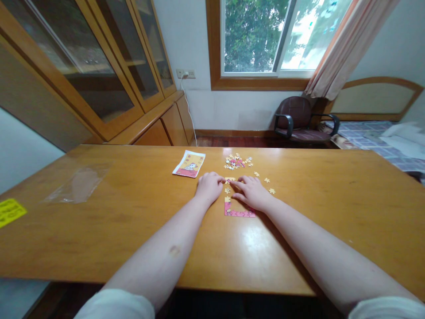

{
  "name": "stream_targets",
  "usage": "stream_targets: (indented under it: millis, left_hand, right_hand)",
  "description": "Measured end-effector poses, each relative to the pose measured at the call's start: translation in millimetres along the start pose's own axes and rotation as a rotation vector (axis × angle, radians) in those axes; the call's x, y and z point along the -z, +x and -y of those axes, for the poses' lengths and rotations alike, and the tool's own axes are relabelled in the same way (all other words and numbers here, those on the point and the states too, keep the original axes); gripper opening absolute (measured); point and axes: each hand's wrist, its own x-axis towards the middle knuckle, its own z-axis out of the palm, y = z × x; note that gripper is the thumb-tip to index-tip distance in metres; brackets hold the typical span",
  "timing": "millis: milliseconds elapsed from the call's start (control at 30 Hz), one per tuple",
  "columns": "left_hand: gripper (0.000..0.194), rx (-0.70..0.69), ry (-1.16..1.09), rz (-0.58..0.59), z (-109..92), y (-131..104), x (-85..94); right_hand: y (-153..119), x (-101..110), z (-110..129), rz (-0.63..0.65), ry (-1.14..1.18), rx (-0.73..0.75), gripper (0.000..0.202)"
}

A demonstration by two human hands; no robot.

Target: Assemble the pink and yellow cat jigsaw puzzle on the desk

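Observation:
A partly joined puzzle border (239, 213) lies on the wooden table (133, 221), pink along its near edge and yellow higher up its left side. My left hand (210, 186) rests at the border's upper left, fingers curled, its fingertips at a yellow corner piece (229, 180). From the right, my right hand (250, 191) touches the same top edge with its index finger, thumb apart below. One loose yellow piece (227, 190) sits on the left side, between the corner and the joined part. Whether my left fingers grip a piece is too small to tell.
Beyond my hands is a pile of loose pieces (236, 162), with a few stray pieces (267, 180) to the right. A picture card (190, 164) lies left of the pile. A clear plastic bag (79, 184) and a yellow label (12, 212) are farther left.

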Motion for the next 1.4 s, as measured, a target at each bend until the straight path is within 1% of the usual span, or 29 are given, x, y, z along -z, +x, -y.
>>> stream_targets:
  millis: [300, 467, 533, 600, 667, 700, 733, 800, 867, 1033, 1200, 1400]
  left_hand:
    - [0.029, 0.001, -0.007, 0.019, -2.4, 0.2, 1.4]
    - [0.03, -0.006, -0.006, 0.012, -1.2, 0.0, -0.8]
    - [0.03, -0.001, -0.015, 0.0, -1.6, -0.6, 0.1]
    - [0.029, 0.0, -0.032, -0.02, -2.7, -1.7, 2.6]
    - [0.029, -0.011, -0.047, -0.029, -4.3, -3.2, 6.4]
    - [0.028, -0.027, -0.053, -0.023, -5.1, -4.2, 8.5]
    - [0.027, -0.052, -0.055, -0.009, -5.8, -5.1, 10.5]
    - [0.024, -0.122, -0.048, 0.035, -6.3, -6.8, 13.9]
    - [0.021, -0.191, -0.032, 0.082, -5.3, -7.9, 16.4]
    - [0.019, -0.283, -0.033, 0.143, 0.2, -8.4, 19.8]
    - [0.018, -0.297, -0.032, 0.182, -0.9, -8.7, 22.2]
    - [0.013, -0.305, -0.051, 0.163, 0.5, -9.0, 20.8]
  right_hand:
    - [0.9, -0.1, -0.2, 0.019, -0.009, -0.005, 0.054]
    - [0.8, 0.4, 2.4, 0.009, -0.004, -0.004, 0.053]
    - [1.1, 2.7, -0.3, -0.016, -0.007, -0.017, 0.051]
    - [1.0, 7.0, -8.0, -0.091, -0.014, -0.084, 0.046]
    - [0.0, 12.4, -20.3, -0.196, -0.027, -0.206, 0.04]
    - [-0.9, 15.2, -27.3, -0.233, -0.04, -0.271, 0.037]
    - [-2.1, 17.8, -34.2, -0.238, -0.057, -0.322, 0.034]
    - [-4.9, 22.3, -45.8, -0.192, -0.09, -0.384, 0.03]
    - [-7.5, 25.3, -52.6, -0.137, -0.12, -0.401, 0.029]
    - [-9.8, 27.0, -53.6, -0.062, -0.162, -0.394, 0.03]
    - [-7.0, 22.6, -53.5, 0.019, -0.141, -0.358, 0.028]
    - [-6.0, 19.6, -54.7, 0.01, -0.1, -0.384, 0.018]
